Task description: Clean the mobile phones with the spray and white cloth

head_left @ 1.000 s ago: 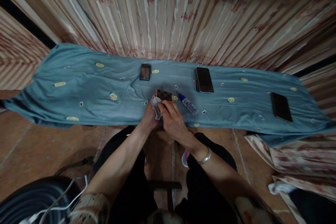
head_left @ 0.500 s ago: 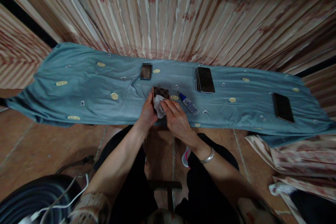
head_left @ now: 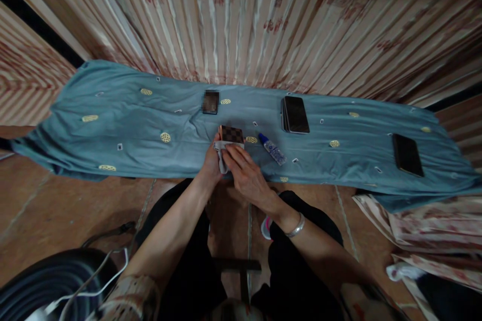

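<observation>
Item: small flat device with a blurred face [head_left: 231, 134], held at the near edge of the blue patterned cloth [head_left: 124, 125], in front of my knees. I read it as a phone, though the face is obscured.

Left hand [head_left: 213, 164]: closed around the device's left edge, steadying it from below.

Right hand [head_left: 241, 173]: fingers pressed together on a white wipe [head_left: 223, 153], which lies against the lower part of the device.

Step in hand, as I judge it: wiping the device's surface, with the upper part not yet covered by the wipe.

Next move, in my judgement: calls for a firm left-hand hold while the wipe travels upward across the face, with light pressure so the device does not slip.

Nearby on the cloth:
- small clear bottle with blue cap [head_left: 272, 148], lying just right of the hands;
- second blurred device [head_left: 210, 102], beyond the hands;
- dark phone [head_left: 295, 114], further right;
- another dark phone [head_left: 407, 155], well apart at the far right.
</observation>
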Demonstrator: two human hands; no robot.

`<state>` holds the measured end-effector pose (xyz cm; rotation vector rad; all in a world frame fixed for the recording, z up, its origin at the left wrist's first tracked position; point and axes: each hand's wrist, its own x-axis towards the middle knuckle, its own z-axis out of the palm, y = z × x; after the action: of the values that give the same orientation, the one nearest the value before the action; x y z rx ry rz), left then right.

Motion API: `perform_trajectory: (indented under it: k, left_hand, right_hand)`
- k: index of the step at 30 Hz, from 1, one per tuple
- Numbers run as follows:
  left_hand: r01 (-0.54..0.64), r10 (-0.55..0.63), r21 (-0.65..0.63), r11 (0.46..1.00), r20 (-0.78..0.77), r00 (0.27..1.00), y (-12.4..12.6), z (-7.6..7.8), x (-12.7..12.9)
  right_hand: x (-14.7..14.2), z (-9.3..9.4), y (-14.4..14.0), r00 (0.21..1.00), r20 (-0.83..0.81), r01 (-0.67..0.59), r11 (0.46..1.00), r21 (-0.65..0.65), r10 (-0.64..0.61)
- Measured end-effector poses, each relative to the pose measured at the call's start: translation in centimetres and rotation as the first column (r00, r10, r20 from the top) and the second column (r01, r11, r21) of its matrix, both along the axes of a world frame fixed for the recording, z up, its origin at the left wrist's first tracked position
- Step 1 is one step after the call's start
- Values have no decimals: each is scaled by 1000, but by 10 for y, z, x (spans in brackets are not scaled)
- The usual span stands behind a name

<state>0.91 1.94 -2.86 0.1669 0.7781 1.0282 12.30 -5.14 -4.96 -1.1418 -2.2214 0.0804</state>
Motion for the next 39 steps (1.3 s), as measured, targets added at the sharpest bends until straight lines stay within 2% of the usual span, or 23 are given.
perform_trajectory:
  k: [3, 5, 10, 12, 15, 19, 28, 33, 39]
  left_hand:
    - [-4, 4, -117, 993, -3, 1000, -1, 11, -4]
    - [-42, 40, -150, 988, -16, 999, -2, 16, -4]
    - [-181, 181, -64, 981, -4, 984, -8, 22, 5]
    - [-214, 213, -77, 974, -27, 977, -11, 23, 10]
    - [-210, 206, -115, 971, -48, 977, -16, 23, 17]
    - [-192, 188, -88, 978, -51, 981, -19, 20, 20]
    - [-97, 93, -35, 995, -104, 990, -15, 20, 9]
    - [-132, 130, -12, 991, -102, 986, -20, 21, 15]
    - [-131, 134, 52, 990, -71, 988, -24, 15, 26]
  right_hand:
    - [3, -1, -1, 1000, 12, -8, 1000, 9, 8]
    - [4, -1, -1, 1000, 29, 1, 1000, 8, -1]
    - [5, 1, 2, 996, 64, 66, 998, 8, -66]
    - [5, 2, 5, 993, 69, 93, 996, -3, -92]
    - [7, 2, 11, 989, 66, 133, 991, -24, -131]
    - [12, 4, 16, 984, 76, 164, 985, -56, -160]
    - [7, 6, 6, 998, 63, 29, 999, 15, -30]
    - [11, 8, 12, 994, 83, 71, 997, 4, -71]
    - [21, 11, 25, 980, 104, 164, 984, 72, -171]
